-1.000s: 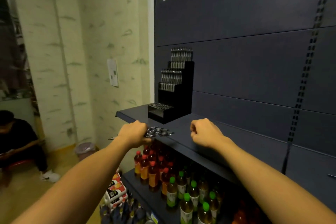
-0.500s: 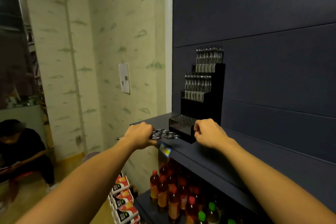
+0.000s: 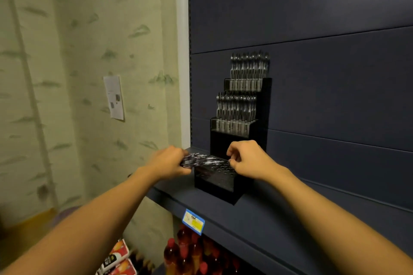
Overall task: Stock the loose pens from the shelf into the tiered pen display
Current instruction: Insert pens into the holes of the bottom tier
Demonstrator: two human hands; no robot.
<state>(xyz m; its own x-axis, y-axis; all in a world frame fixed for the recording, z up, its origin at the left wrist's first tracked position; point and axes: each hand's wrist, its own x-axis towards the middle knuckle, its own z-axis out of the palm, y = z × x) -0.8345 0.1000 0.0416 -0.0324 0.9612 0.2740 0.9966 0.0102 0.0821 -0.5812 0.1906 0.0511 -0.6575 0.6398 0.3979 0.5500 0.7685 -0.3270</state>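
Observation:
A black tiered pen display (image 3: 261,105) stands on the dark shelf (image 3: 257,219) against the back panel. Its top and middle tiers hold rows of upright pens; the bottom tier (image 3: 214,176) shows bare holes. My left hand (image 3: 167,162) grips a bundle of loose pens (image 3: 201,160) lying sideways, just left of the bottom tier. My right hand (image 3: 245,159) hovers over the bottom tier with curled fingers pinching the tip end of a pen from the bundle.
A blue and yellow price tag (image 3: 193,221) hangs on the shelf's front edge. Red-capped bottles (image 3: 190,252) and cartons (image 3: 118,261) fill the lower shelf. A papered wall with a notice (image 3: 114,97) lies to the left.
The view has come closer to the display. Both hands moved up to the bottom tier, and my right hand now reaches the pens held by my left.

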